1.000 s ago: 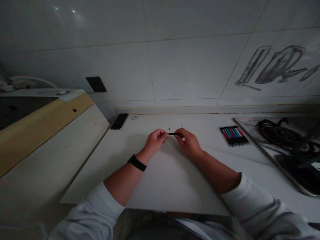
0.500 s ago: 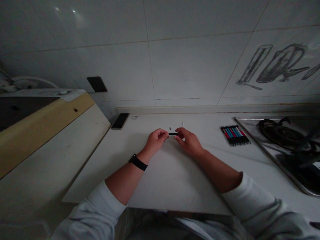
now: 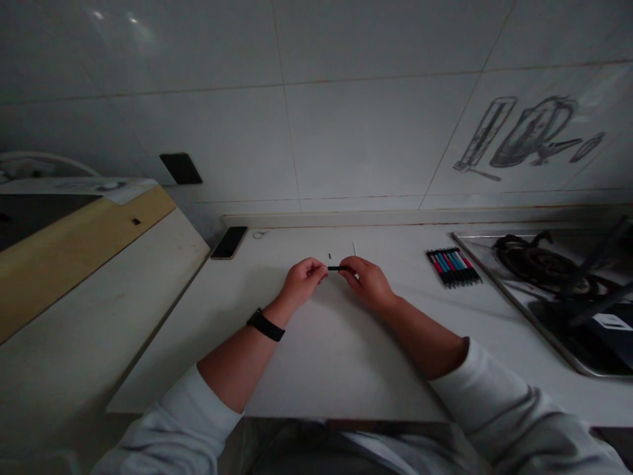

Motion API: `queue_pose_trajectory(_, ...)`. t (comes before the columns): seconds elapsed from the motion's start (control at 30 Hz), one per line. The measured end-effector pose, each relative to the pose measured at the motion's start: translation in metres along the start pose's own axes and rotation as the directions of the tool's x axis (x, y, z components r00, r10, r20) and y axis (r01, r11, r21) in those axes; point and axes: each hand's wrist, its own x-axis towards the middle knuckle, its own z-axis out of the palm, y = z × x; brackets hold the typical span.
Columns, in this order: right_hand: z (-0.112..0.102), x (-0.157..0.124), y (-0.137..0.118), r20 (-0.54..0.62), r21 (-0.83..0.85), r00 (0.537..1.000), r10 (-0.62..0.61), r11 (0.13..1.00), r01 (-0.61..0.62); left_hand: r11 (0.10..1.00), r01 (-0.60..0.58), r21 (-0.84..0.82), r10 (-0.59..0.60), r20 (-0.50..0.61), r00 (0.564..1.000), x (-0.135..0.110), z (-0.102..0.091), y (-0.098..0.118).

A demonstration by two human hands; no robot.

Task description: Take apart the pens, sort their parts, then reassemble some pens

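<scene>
My left hand (image 3: 302, 284) pinches the left end of a short black pen barrel (image 3: 333, 268) between thumb and fingertips. On its right end, the thumb and fingers of my right hand (image 3: 368, 282) are closed. The barrel lies level between both hands, just above the white worktop, and its ends are hidden by fingers. Behind it rests a tiny dark piece (image 3: 330, 256), too small to make out. A thin white stick, like a pen refill (image 3: 355, 249), lies beyond my right hand.
A row of several coloured pens (image 3: 453, 267) lies to the right, beside a gas hob (image 3: 548, 270). At the back left are a phone (image 3: 229, 243) and a small ring-like thing (image 3: 258, 235). A tall board-sided unit (image 3: 148, 264) borders the worktop (image 3: 321, 363) on the left.
The fingers of my right hand have closed in on the barrel's right end; before, they were more spread. My left hand keeps its pinch. The whole view has shifted slightly.
</scene>
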Motion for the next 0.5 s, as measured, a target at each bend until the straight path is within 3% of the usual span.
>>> queue_pose_trajectory(0.27, -0.0056, 0.0023, -0.0011, 0.087, -0.111, 0.996, 0.018, 0.994, -0.008, 0.994, -0.076, 0.079, 0.075, 0.017, 0.997, 0.0000, -0.0014, 0.0018)
queue_pose_trajectory(0.4, -0.0056, 0.0021, 0.0016, 0.114, -0.187, 0.993, -0.010, 0.982, 0.032, 0.962, -0.195, 0.192, 0.190, 0.041, 0.981, -0.0035, -0.0009, 0.0052)
queue_pose_trajectory(0.5, -0.0053, 0.0014, 0.0001, 0.174, -0.202, 0.981, -0.085, 0.972, 0.120, 0.885, -0.315, 0.342, 0.281, 0.145, 0.949, -0.0062, -0.0011, 0.0079)
